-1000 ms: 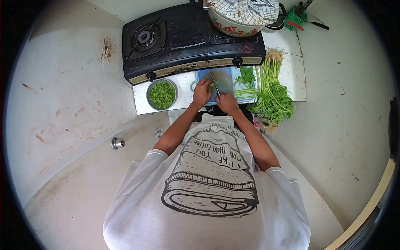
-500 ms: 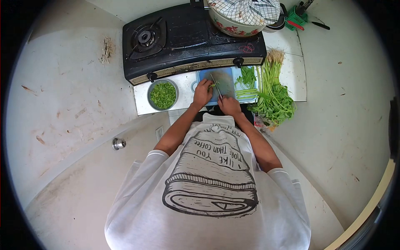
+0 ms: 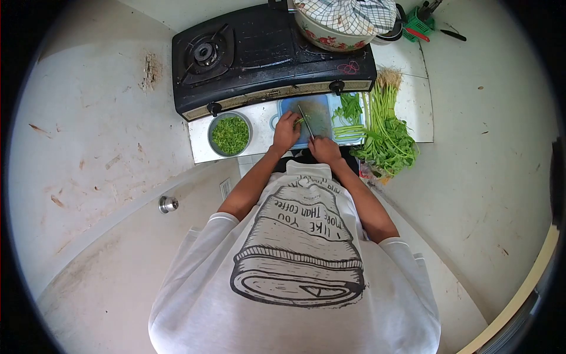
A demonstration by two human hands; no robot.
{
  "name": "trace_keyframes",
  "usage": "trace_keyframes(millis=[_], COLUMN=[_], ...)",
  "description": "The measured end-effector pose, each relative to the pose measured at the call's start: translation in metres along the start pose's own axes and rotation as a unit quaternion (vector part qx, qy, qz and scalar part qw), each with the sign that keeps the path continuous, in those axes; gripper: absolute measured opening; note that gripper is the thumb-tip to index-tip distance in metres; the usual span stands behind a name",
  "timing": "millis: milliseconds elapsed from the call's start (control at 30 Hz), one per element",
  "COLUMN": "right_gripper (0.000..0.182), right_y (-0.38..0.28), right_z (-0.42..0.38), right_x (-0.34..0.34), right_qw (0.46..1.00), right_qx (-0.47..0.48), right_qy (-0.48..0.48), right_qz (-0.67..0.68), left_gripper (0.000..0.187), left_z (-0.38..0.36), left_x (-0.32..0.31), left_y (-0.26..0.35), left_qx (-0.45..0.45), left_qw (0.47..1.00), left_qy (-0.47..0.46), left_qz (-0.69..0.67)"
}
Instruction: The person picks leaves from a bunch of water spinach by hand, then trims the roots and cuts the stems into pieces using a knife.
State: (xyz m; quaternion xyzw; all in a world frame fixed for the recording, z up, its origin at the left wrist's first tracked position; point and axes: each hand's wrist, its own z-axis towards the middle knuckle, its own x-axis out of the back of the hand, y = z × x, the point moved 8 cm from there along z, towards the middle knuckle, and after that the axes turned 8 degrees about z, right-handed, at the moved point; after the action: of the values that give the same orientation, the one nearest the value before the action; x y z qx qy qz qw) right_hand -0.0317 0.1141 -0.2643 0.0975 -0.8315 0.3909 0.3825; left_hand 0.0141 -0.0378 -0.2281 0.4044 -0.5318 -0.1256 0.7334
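Both forearms run forward from the white t-shirt and meet over the blue cutting board [image 3: 318, 112], which sits on the counter just in front of the black gas stove [image 3: 259, 53]. The right hand [image 3: 324, 148] is closed round the handle of a knife [image 3: 305, 120], with the blade angling up and left across the board. The left hand [image 3: 286, 131] is curled knuckles-up, fingers bunched and pressing down on a small clump of green stems [image 3: 300, 121] right against the blade; they're tiny here, so I can't tell how many. Containers: a round metal bowl [image 3: 230, 134] stands left of the board, well filled with finely chopped greens. On the stove's right burner there's a floral pot [image 3: 330, 35] covered with a checked cloth, so its contents are hidden. Right of the board lies a big loose bundle of leafy greens [image 3: 383, 135], roots pointing toward the stove.
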Motion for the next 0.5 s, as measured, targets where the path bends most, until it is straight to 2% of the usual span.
trace_keyframes(millis=[500], right_gripper=[0.045], right_y=[-0.005], right_z=[0.007], right_x=[-0.001], right_qw=[1.0], right_qx=[0.005], right_qy=[-0.014], right_qz=[-0.002], left_gripper=[0.02], left_z=[-0.002], left_x=[-0.009], left_y=[-0.011], left_qx=[0.034], left_qw=[0.999], left_qy=[-0.005], left_qz=[-0.019])
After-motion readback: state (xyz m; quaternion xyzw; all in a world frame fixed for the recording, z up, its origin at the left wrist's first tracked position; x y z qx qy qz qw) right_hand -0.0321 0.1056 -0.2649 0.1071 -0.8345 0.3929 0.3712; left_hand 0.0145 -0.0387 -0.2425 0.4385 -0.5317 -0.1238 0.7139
